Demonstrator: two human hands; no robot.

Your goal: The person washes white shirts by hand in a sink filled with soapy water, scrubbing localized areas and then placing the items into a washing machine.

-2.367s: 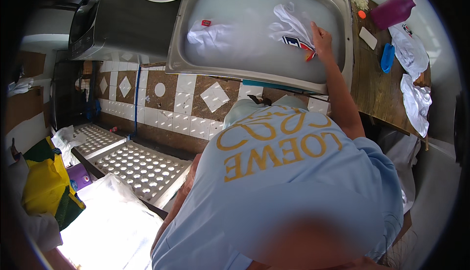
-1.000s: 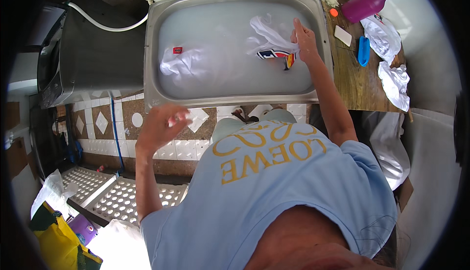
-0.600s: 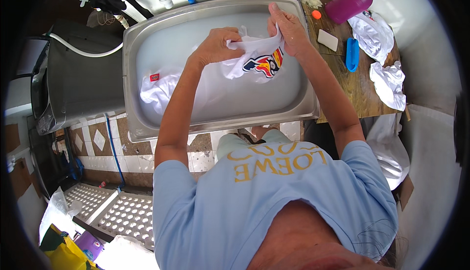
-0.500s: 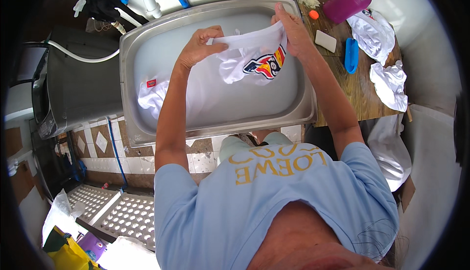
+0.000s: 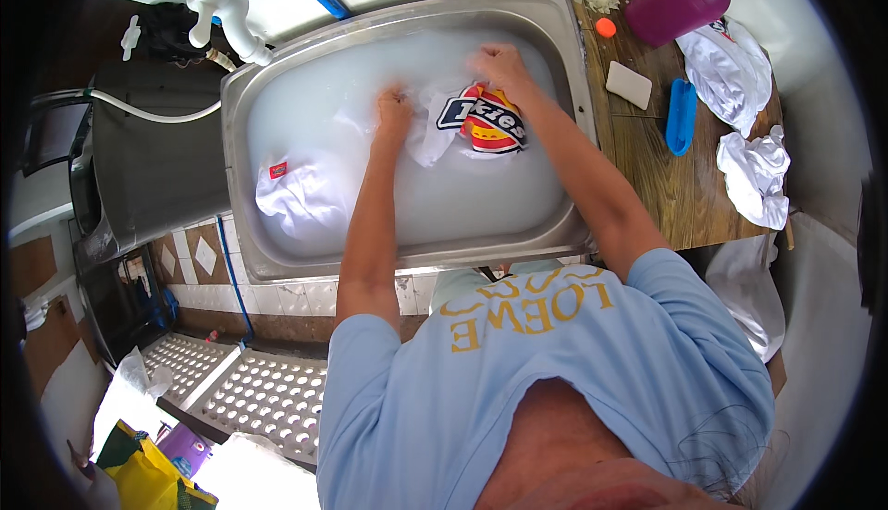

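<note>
My left hand [image 5: 395, 114] and my right hand [image 5: 502, 70] are lowered into the cloudy water of a metal sink [image 5: 585, 163]. Between them is a white shirt [image 5: 430, 135] with a bold red, yellow and dark printed emblem, partly under water. My right hand is closed at the shirt's upper right, above the emblem. The left one is closed at its other side, fingers partly hidden by water and blur. Another white garment [image 5: 305, 197] with a small red label floats at the sink's left.
A wooden table [image 5: 647, 172] on the right bears a soap bar [image 5: 629, 85], a blue brush [image 5: 681, 117], a purple bottle [image 5: 680, 3], an orange cap [image 5: 605, 27] and white cloths [image 5: 754, 175]. A white tap [image 5: 227, 11] reaches over the sink's far left corner.
Both hands have moved down with the shirt, from holding its edge stretched above the water to dipping it in. The emblem now lies flatter and faces up.
</note>
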